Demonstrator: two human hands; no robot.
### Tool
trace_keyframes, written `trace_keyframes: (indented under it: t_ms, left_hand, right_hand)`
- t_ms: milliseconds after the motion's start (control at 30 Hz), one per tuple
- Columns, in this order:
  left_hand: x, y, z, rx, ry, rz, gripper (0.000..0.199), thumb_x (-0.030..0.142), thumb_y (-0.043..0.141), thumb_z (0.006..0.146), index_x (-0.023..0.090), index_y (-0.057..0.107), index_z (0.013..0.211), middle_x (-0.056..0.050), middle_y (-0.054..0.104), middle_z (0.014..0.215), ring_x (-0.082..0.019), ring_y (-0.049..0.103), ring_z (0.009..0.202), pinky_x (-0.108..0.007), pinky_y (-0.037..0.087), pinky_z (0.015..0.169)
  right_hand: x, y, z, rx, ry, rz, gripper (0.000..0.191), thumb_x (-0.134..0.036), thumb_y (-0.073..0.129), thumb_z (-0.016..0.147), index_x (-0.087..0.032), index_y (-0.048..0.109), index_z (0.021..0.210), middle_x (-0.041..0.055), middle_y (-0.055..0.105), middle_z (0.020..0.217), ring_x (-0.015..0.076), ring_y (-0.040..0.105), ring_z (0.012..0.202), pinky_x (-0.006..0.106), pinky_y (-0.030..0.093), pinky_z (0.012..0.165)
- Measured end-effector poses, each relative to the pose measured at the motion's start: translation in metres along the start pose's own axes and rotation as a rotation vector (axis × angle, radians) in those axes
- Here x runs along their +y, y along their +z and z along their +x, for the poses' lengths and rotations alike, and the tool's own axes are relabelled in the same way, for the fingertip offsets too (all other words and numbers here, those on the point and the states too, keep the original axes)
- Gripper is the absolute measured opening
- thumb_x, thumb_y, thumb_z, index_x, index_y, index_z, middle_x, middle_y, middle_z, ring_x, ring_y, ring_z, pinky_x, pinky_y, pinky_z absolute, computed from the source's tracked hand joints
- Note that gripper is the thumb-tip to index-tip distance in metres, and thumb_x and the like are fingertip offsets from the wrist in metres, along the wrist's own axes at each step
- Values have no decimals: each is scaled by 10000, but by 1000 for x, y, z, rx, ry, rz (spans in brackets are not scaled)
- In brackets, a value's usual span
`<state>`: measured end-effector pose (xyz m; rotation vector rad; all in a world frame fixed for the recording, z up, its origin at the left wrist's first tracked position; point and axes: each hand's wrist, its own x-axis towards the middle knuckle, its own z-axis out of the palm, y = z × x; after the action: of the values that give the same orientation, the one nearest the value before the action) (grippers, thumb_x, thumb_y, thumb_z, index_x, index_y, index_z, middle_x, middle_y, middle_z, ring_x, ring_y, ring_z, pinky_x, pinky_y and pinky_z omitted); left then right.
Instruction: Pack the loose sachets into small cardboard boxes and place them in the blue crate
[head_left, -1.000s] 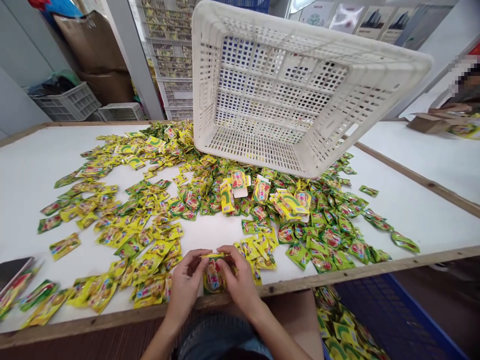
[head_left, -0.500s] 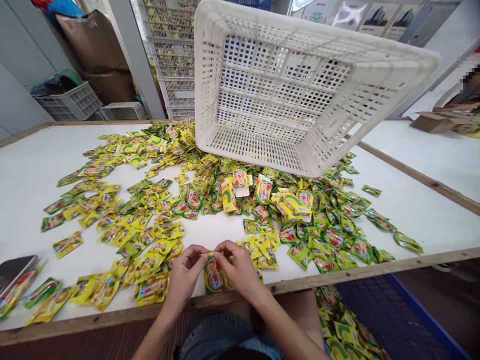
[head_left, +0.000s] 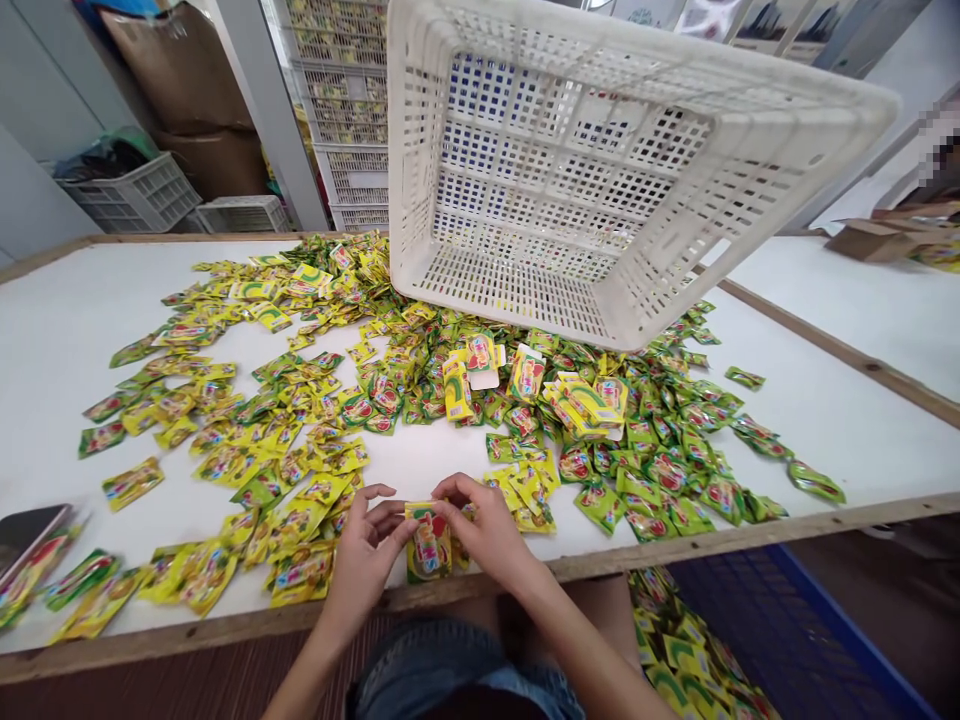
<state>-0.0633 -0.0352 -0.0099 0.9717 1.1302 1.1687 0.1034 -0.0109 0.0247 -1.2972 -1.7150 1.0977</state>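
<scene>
A small green and yellow box (head_left: 430, 548) stands near the table's front edge, between my hands. My left hand (head_left: 369, 540) is at its left side, thumb on the box's upper left and index finger lifted away. My right hand (head_left: 480, 520) pinches the box's top right corner. Yellow packets (head_left: 300, 500) lie in a loose heap to the left, green packets (head_left: 667, 475) to the right. Several flat yellow and green boxes (head_left: 585, 405) rest on the packets beyond my hands.
A big white crate (head_left: 525, 300) leans tilted over the far packets. A phone (head_left: 30, 535) lies at the left edge. Below the table at the right is a blue crate (head_left: 795, 640) beside more filled packs (head_left: 690, 650). Stacked crates (head_left: 349, 120) stand behind.
My left fingers have spread and lifted off the box's top, while the thumb stays by it. The box's top edge now shows more. The view has shifted slightly.
</scene>
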Motion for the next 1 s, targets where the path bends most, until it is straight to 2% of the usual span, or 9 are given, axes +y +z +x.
trace_keyframes:
  t_ms: [133,400,633,833,1000]
  left_hand:
    - [-2,3,-1,65,13,35,280,270,671,702,195,472,884,4,592,807,-144,608,792,-268,481,759]
    - [-5,5,-1,160,14,69,283,292,682,682,169,524,882,-24,599,839,-164,592,839,-288,471,797]
    - [8,7,1,150,-59,67,277,318,714,619,155,557,780,-7,598,743,-152,586,737,-269,476,722]
    - [23,4,7,96,-187,44,283,305,753,526,136,585,680,-21,617,682,-162,594,674,-283,480,681]
    - [20,3,6,118,-147,79,278,289,739,542,156,520,650,17,569,630,-140,577,636,-258,471,638]
  right_hand:
    - [-1,-2,1,-21,-7,-14,97,-215,527,826,-184,619,814,-11,643,731,115,574,677,220,425,652]
    - [-4,-2,3,-28,-26,-52,111,-222,522,832,-183,621,799,-13,640,705,118,576,661,221,420,639]
    - [-7,1,3,-18,-67,-193,86,-172,519,828,-193,599,806,-2,637,752,137,570,711,241,398,669]
    - [-22,3,8,-117,-219,-265,246,-50,439,820,-206,610,900,34,627,888,158,558,838,264,399,746]
    - [-21,5,14,-171,-242,-269,275,-19,436,797,-204,627,868,27,625,855,153,564,826,257,411,743]
